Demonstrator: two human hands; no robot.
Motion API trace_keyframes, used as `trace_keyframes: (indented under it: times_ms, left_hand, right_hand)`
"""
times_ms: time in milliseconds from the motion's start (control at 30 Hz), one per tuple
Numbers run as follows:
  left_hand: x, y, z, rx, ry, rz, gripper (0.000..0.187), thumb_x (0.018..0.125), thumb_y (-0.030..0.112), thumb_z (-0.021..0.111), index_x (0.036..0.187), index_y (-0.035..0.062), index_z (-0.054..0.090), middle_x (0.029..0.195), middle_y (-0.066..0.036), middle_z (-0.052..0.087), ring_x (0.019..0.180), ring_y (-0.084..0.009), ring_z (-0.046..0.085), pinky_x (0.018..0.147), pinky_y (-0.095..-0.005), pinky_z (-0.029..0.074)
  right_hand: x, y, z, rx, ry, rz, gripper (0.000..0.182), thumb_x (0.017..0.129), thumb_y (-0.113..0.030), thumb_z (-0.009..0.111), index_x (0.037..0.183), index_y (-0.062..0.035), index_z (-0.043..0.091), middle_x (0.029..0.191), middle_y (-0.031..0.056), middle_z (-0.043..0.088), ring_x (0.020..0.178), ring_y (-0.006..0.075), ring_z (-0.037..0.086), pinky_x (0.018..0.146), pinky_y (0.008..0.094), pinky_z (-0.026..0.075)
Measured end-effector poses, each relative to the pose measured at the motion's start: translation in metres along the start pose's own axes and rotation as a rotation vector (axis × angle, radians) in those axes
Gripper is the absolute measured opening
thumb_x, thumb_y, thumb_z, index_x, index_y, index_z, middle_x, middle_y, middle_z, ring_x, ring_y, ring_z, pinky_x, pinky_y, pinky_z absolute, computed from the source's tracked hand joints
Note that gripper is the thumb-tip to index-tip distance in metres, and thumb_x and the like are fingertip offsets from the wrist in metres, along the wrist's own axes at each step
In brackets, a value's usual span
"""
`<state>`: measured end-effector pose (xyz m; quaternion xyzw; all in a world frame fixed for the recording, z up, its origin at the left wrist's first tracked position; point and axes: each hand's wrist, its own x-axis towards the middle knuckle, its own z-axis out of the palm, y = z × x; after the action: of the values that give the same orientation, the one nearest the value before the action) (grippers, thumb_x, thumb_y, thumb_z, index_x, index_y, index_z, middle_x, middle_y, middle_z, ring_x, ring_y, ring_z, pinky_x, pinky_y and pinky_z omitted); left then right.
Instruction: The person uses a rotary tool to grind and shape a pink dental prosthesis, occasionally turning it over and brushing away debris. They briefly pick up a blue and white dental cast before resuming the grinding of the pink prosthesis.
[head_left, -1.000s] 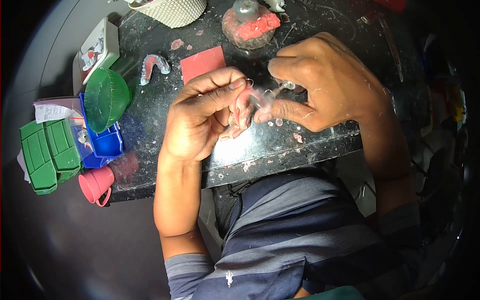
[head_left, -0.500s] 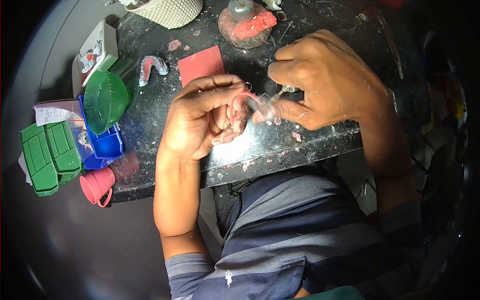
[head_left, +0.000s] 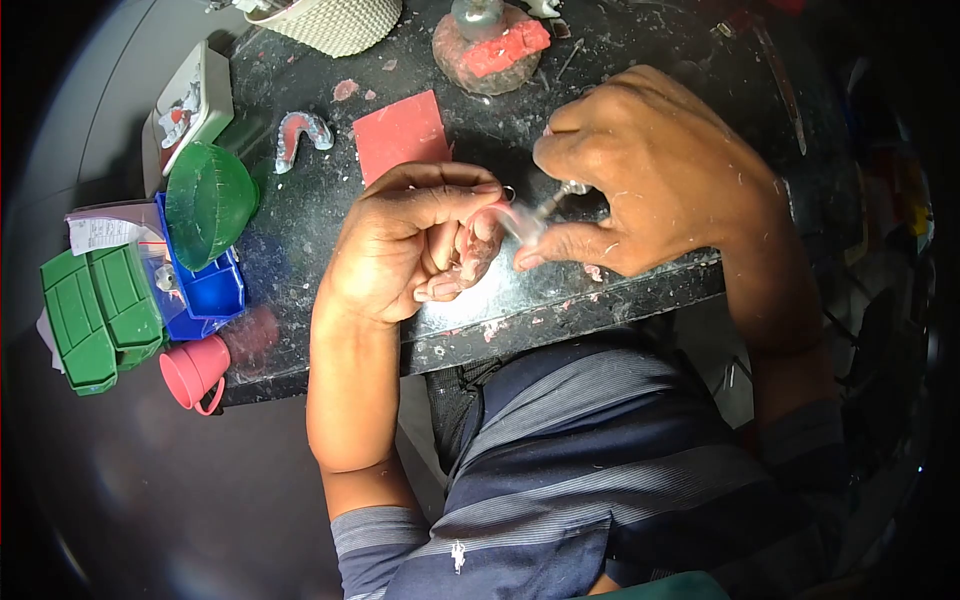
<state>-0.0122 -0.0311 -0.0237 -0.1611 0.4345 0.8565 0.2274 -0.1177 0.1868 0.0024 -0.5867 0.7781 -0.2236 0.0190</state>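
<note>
My left hand (head_left: 395, 240) is closed around a small pink denture piece (head_left: 490, 214), its thumb and fingertips pinching it above the table. A thin wire loop (head_left: 510, 192) sticks up at its top edge. In my right hand (head_left: 650, 180) is a rotary handpiece (head_left: 570, 190), largely hidden by the fingers, with a metal shank showing. Its tip (head_left: 528, 226) is a whitish blur lying against or just beside the pink piece; contact cannot be made out. Behind my left hand, a flat pink wax sheet (head_left: 402, 130) rests on the table.
On the black table (head_left: 300, 330) are a denture-shaped piece (head_left: 302, 135), a round stand with red wax (head_left: 490, 55), a woven basket (head_left: 335, 22) and pink scraps. Leftward stand a green bowl (head_left: 210, 205), blue bin (head_left: 215, 295), green bins (head_left: 100, 310), pink cup (head_left: 195, 368) and white tray (head_left: 200, 105).
Both hands have shifted slightly downward in view. The pink piece has turned a little in my left fingers, and the blurred tip has moved slightly lower with my right hand.
</note>
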Motion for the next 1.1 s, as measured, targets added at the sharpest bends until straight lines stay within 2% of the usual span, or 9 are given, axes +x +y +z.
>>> trace_keyframes:
  times_ms: [100, 333, 433, 500, 733, 800, 1000, 1033, 1100]
  left_hand:
    - [-0.001, 0.001, 0.012, -0.001, 0.085, -0.026, 0.021, 0.094, 0.012, 0.061, 0.089, -0.0085, 0.064, 0.063, -0.014, 0.058, 0.038, -0.0142, 0.045, 0.030, -0.0255, 0.024]
    - [-0.001, 0.002, 0.005, 0.011, 0.005, -0.016, 0.021, 0.094, 0.012, 0.060, 0.093, -0.0088, 0.064, 0.063, -0.014, 0.058, 0.039, -0.0146, 0.047, 0.031, -0.0254, 0.024]
    - [-0.002, 0.000, 0.009, 0.009, 0.035, -0.005, 0.020, 0.095, 0.012, 0.060, 0.093, -0.0078, 0.064, 0.063, -0.013, 0.058, 0.039, -0.0138, 0.045, 0.032, -0.0253, 0.023]
    - [-0.002, 0.001, 0.011, 0.049, 0.110, 0.003, 0.019, 0.095, 0.011, 0.060, 0.092, -0.0074, 0.063, 0.062, -0.013, 0.058, 0.038, -0.0131, 0.043, 0.032, -0.0251, 0.024]
    - [-0.001, 0.001, 0.006, 0.045, -0.059, 0.014, 0.018, 0.096, 0.009, 0.056, 0.093, -0.0077, 0.062, 0.063, -0.014, 0.058, 0.038, -0.0120, 0.042, 0.033, -0.0246, 0.025]
    - [-0.002, 0.000, 0.008, 0.054, 0.031, 0.025, 0.018, 0.097, 0.009, 0.055, 0.093, -0.0080, 0.062, 0.063, -0.014, 0.058, 0.039, -0.0118, 0.042, 0.033, -0.0247, 0.024]
    - [-0.002, 0.002, 0.006, 0.036, -0.003, 0.057, 0.018, 0.098, 0.008, 0.054, 0.096, -0.0087, 0.061, 0.063, -0.014, 0.059, 0.039, -0.0126, 0.043, 0.033, -0.0247, 0.024]
    - [-0.002, 0.002, 0.007, 0.037, -0.002, 0.058, 0.018, 0.098, 0.008, 0.054, 0.096, -0.0087, 0.061, 0.063, -0.014, 0.059, 0.039, -0.0126, 0.043, 0.033, -0.0247, 0.024]
    - [-0.003, 0.004, 0.009, 0.020, 0.026, 0.086, 0.019, 0.098, 0.008, 0.054, 0.097, -0.0092, 0.061, 0.064, -0.014, 0.059, 0.039, -0.0128, 0.044, 0.034, -0.0244, 0.025]
  right_hand:
    - [-0.002, 0.002, 0.005, -0.001, 0.071, -0.023, 0.059, 0.069, -0.056, 0.082, 0.070, -0.0007, 0.062, 0.067, 0.0112, 0.058, 0.066, 0.0320, 0.061, 0.067, 0.0417, 0.045]
    - [-0.003, 0.000, 0.004, 0.008, 0.008, -0.045, 0.053, 0.070, -0.051, 0.081, 0.074, -0.0006, 0.064, 0.069, 0.0124, 0.058, 0.068, 0.0335, 0.061, 0.069, 0.0423, 0.047]
    - [-0.003, 0.001, 0.007, -0.004, 0.108, -0.018, 0.050, 0.071, -0.048, 0.080, 0.074, -0.0013, 0.065, 0.070, 0.0122, 0.058, 0.069, 0.0335, 0.062, 0.070, 0.0429, 0.047]
    - [-0.003, -0.001, 0.003, 0.007, -0.027, 0.004, 0.049, 0.072, -0.048, 0.080, 0.074, -0.0013, 0.064, 0.071, 0.0123, 0.059, 0.070, 0.0336, 0.062, 0.070, 0.0437, 0.047]
    - [-0.005, 0.000, 0.007, -0.002, 0.062, -0.005, 0.052, 0.072, -0.050, 0.080, 0.073, -0.0005, 0.064, 0.073, 0.0130, 0.060, 0.072, 0.0335, 0.063, 0.070, 0.0435, 0.047]
    - [-0.004, 0.000, 0.002, 0.028, -0.060, 0.010, 0.054, 0.073, -0.051, 0.080, 0.079, 0.0002, 0.066, 0.074, 0.0132, 0.060, 0.072, 0.0339, 0.063, 0.070, 0.0430, 0.047]
    - [-0.001, -0.002, -0.003, -0.029, -0.143, 0.054, 0.055, 0.077, -0.053, 0.077, 0.089, 0.0001, 0.068, 0.076, 0.0115, 0.062, 0.074, 0.0338, 0.064, 0.072, 0.0431, 0.048]
    - [-0.002, -0.002, -0.001, -0.029, -0.142, 0.052, 0.055, 0.077, -0.053, 0.077, 0.089, 0.0001, 0.068, 0.076, 0.0115, 0.062, 0.074, 0.0338, 0.064, 0.072, 0.0431, 0.048]
    - [-0.004, -0.002, 0.006, -0.079, 0.020, 0.037, 0.052, 0.080, -0.053, 0.075, 0.087, -0.0012, 0.069, 0.077, 0.0095, 0.063, 0.074, 0.0313, 0.065, 0.073, 0.0431, 0.049]
